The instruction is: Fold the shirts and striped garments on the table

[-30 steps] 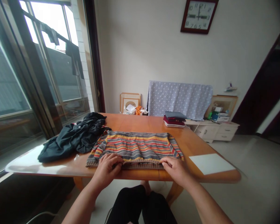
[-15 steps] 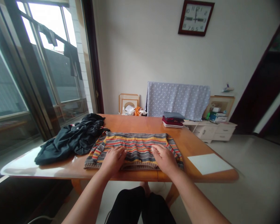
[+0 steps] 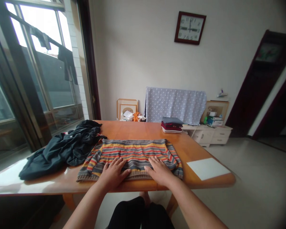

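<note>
Multicoloured striped knit sweater (image 3: 133, 152): hem partly hidden under left hand (image 3: 113, 174) and right hand (image 3: 159, 171). Crumpled orange-and-white items (image 3: 134, 117) at far table end too small to identify; black trousers (image 3: 126, 218) cut off by lower edge.

Worn on the person's head, the one camera faces forward and down from just behind the near edge of the wooden worktop (image 3: 133, 128). It sits close above the left hand (image 3: 113, 174) and right hand (image 3: 159, 171), its wide view reaching the far wall (image 3: 133, 57) and the window (image 3: 59, 86) at left.

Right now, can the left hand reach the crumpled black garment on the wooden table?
Probably yes: the left hand rests on the striped knit sweater, and the crumpled black garment lies close on its left, with only the sweater's flat sleeve between them.
</note>
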Demonstrator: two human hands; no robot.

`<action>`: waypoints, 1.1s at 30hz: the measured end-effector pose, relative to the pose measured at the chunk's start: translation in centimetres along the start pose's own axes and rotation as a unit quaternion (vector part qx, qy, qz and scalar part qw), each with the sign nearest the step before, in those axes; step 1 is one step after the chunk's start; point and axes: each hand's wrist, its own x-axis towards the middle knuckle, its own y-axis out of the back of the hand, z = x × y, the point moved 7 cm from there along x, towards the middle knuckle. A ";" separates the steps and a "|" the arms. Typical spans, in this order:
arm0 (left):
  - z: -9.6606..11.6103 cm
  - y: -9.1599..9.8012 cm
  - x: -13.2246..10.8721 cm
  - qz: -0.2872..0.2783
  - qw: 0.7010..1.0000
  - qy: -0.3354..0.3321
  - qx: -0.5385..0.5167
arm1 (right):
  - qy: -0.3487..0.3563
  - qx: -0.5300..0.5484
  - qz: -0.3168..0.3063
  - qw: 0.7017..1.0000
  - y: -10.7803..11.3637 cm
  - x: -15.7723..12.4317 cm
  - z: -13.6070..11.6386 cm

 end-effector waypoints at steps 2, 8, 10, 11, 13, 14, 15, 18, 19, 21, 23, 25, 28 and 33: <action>-0.1 0.8 0.7 0.012 1.000 -0.008 -0.008 | -0.019 0.014 0.026 0.999 1.3 0.7 0.8; -2.1 1.5 2.7 0.057 0.998 0.002 -0.006 | -0.119 -0.028 0.055 0.991 2.9 1.7 5.9; -3.3 0.6 2.7 0.044 0.999 0.028 0.012 | -0.145 -0.043 0.043 0.988 2.3 1.3 7.3; -3.7 0.1 2.6 0.038 0.999 0.032 0.020 | -0.152 -0.047 0.041 0.986 2.0 1.0 7.8; -4.2 -0.5 2.4 0.028 0.999 0.034 0.026 | -0.155 -0.045 0.046 0.986 1.7 0.7 8.3; -4.4 -0.7 2.4 0.026 0.999 0.034 0.025 | -0.152 -0.038 0.050 0.986 1.8 0.6 8.5; -4.4 -0.6 2.5 0.025 0.999 0.035 0.022 | -0.146 -0.026 0.057 0.987 1.9 0.7 8.6; -3.8 0.3 3.4 0.039 0.999 0.026 0.016 | -0.120 0.036 0.107 0.986 3.6 1.5 9.3; -3.2 0.9 4.0 0.048 0.999 0.016 0.015 | -0.110 0.068 0.134 0.982 4.5 1.9 9.6; -1.4 1.8 5.3 0.061 0.998 -0.017 0.007 | -0.095 0.151 0.189 0.966 6.3 2.5 10.6; 1.1 2.5 6.9 0.061 0.996 -0.063 -0.010 | -0.084 0.245 0.230 0.938 7.7 3.0 11.9; 4.0 2.9 8.7 0.056 0.992 -0.107 -0.036 | -0.085 0.329 0.265 0.903 8.7 3.3 13.5; 8.6 2.6 11.8 0.039 0.981 -0.165 -0.096 | -0.122 0.409 0.295 0.855 9.4 3.2 15.9; 14.8 -0.4 17.3 0.005 0.961 -0.182 -0.207 | -0.178 0.437 0.279 0.836 9.6 3.2 17.9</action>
